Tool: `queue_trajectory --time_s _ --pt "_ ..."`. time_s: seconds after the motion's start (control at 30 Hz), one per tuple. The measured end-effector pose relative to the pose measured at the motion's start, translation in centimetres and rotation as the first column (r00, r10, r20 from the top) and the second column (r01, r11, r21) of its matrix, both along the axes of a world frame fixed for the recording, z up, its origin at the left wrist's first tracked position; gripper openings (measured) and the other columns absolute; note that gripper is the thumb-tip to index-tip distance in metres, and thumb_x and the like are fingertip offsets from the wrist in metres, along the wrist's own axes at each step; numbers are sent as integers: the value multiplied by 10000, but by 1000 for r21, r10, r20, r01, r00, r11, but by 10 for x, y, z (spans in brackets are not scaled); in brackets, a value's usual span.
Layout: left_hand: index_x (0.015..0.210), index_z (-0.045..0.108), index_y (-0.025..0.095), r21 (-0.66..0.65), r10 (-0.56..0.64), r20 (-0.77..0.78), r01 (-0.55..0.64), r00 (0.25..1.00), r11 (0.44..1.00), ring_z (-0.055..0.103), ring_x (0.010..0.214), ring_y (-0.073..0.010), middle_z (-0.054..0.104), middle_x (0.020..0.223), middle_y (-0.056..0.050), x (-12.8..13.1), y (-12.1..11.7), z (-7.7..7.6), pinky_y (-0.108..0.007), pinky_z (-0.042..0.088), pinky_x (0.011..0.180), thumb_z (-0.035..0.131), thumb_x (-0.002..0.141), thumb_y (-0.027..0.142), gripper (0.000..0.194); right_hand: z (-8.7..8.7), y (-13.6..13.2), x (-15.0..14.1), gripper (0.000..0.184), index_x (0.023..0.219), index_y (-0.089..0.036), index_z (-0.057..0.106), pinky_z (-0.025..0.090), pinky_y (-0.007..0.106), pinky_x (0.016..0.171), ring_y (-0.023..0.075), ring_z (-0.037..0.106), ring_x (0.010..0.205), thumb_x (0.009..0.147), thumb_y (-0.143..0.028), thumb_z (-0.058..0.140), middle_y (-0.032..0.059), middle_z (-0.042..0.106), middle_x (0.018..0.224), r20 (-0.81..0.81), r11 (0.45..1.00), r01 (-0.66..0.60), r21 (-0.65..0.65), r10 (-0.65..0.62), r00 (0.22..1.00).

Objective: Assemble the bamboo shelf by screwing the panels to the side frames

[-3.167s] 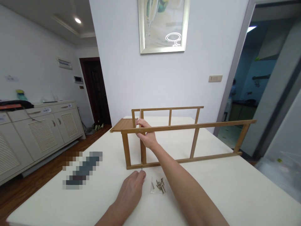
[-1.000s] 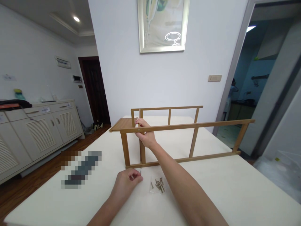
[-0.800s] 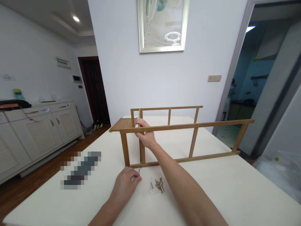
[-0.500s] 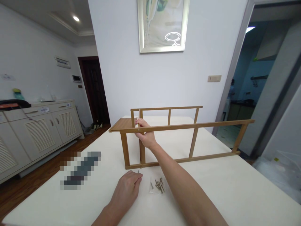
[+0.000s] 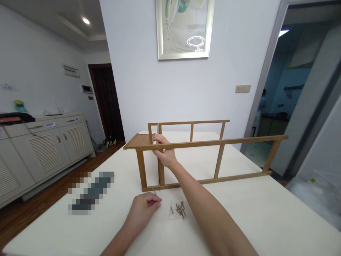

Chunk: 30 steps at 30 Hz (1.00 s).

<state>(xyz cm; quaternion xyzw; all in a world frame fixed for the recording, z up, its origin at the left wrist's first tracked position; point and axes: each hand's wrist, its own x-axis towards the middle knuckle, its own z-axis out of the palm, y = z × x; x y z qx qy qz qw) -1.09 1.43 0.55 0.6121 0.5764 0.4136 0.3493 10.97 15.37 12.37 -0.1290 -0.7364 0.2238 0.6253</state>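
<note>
A wooden shelf frame (image 5: 221, 158) stands on its side on the white table (image 5: 226, 217). My right hand (image 5: 165, 151) reaches across and is closed around its crosspiece near the left end, just behind the upper front rail. Close to the lower rail, my left hand (image 5: 145, 208) pinches a thin metal rod (image 5: 154, 191). The rod's tip points up toward the rail beside a small screw end (image 5: 159, 190); whether they touch I cannot tell. To the right of my left hand lies a clear plastic bag (image 5: 173, 217) with several brass-coloured screws (image 5: 181, 209).
A slatted wooden panel (image 5: 140, 140) extends from the frame's left end. On the table's left side lies a dark, pixelated item (image 5: 93, 193). A white cabinet (image 5: 45, 138) stands beyond the left edge, a wall behind, and a doorway with a person (image 5: 262, 101) to the right.
My left hand has turned slightly, and the thin metal rod now shows longer and tilts left between the fingers. My right hand and the wooden frame stay where they were.
</note>
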Motion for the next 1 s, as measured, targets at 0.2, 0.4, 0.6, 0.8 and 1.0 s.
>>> queue_trajectory --time_s 0.2,0.4,0.6,0.8,1.0 --pt "908 735 179 18 -2 39 2 999 1000 666 726 -185 730 733 -20 2 -2 5 -290 514 737 633 689 278 261 1 1 0 288 1007 -248 613 364 438 1092 241 504 1236 727 -182 618 45 626 1145 -28 998 -35 50 37 999" --pt "755 746 201 41 30 -116 -25 993 999 651 729 -194 737 764 -25 2 -4 8 -292 495 720 599 694 273 174 1 1 0 293 1014 -251 609 370 440 1089 240 496 1246 724 -204 621 47 624 1165 -7 1000 -4 25 4 1000" --pt "722 763 205 2 14 -137 -14 990 1000 645 710 -202 733 751 -32 3 -3 8 -300 495 699 600 674 293 191 0 1 -1 289 1010 -254 613 382 446 1074 250 492 1251 723 -213 618 50 625 1163 -9 1000 -12 20 12 1000" --pt "722 776 218 8 42 -161 -41 986 999 649 712 -208 734 742 -30 4 -5 9 -307 501 705 595 667 296 204 1 0 0 284 1011 -254 612 378 445 1081 249 495 1248 729 -228 616 47 626 1166 1 1000 6 11 -6 1000" --pt "719 776 213 11 40 -174 -39 984 999 664 727 -216 742 752 -32 5 -4 10 -315 504 713 579 671 285 214 1 1 -1 283 1007 -254 614 375 440 1079 246 498 1239 727 -218 618 45 625 1152 -8 999 -16 30 16 1000"
